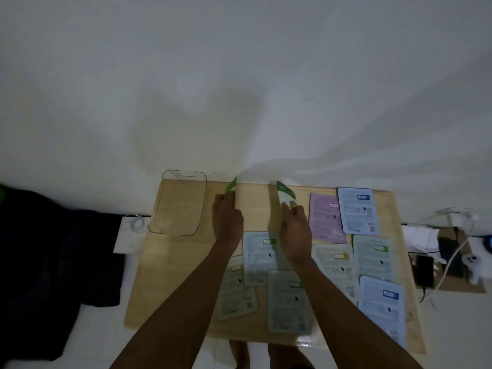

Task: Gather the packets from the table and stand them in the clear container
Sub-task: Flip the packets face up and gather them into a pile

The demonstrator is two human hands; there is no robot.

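A wooden table (186, 262) is seen carrying an empty clear container (177, 203) at its far left, long axis running away from the viewer, and flat packets (287, 299) spread across its near and right parts. A green packet (231, 185) is pinched upright in the left hand (226, 217), and another green packet (286, 196) is pinched, tilted, in the right hand (295, 227), both right of the container.

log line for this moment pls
left hand: holds green packet | right hand: holds green packet | container: empty | rest on table

Packet print too blurred to read; forearms hide parts of two packets (237, 286) (262, 258); dark cloth (53, 262) cut off left.
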